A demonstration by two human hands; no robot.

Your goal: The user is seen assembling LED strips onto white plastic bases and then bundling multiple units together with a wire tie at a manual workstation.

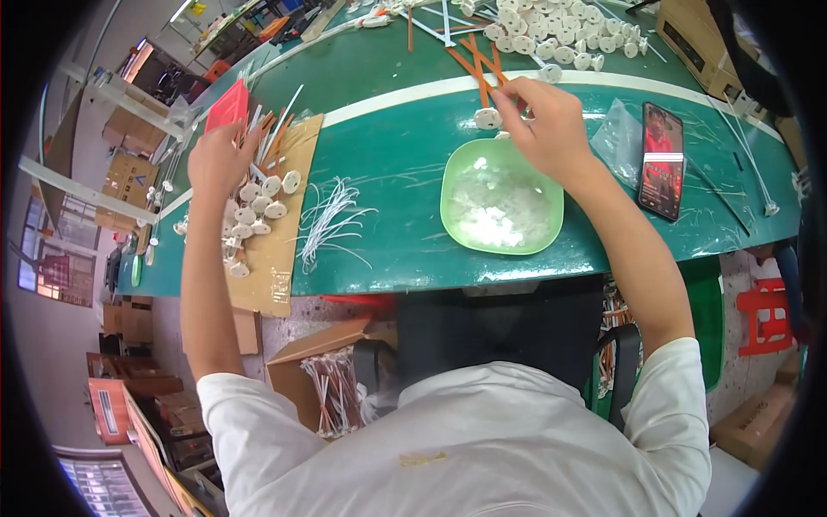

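Note:
My left hand (217,159) reaches over a cardboard sheet (280,250) on the green table and touches a row of white round-headed parts (258,207) with thin stems. My right hand (543,121) is above the far rim of a light green bowl (551,226) filled with small clear discs. Its fingers pinch at orange sticks (478,62), with a white round disc part (488,118) just left of them. A bundle of loose white wires (332,220) lies between the cardboard and the bowl.
A phone (662,159) with a lit screen lies right of the bowl beside a clear plastic bag (618,138). A heap of white disc parts (560,30) sits at the table's far side. A red flat object (227,105) stands past my left hand. An open carton (323,370) of wired parts sits below the table.

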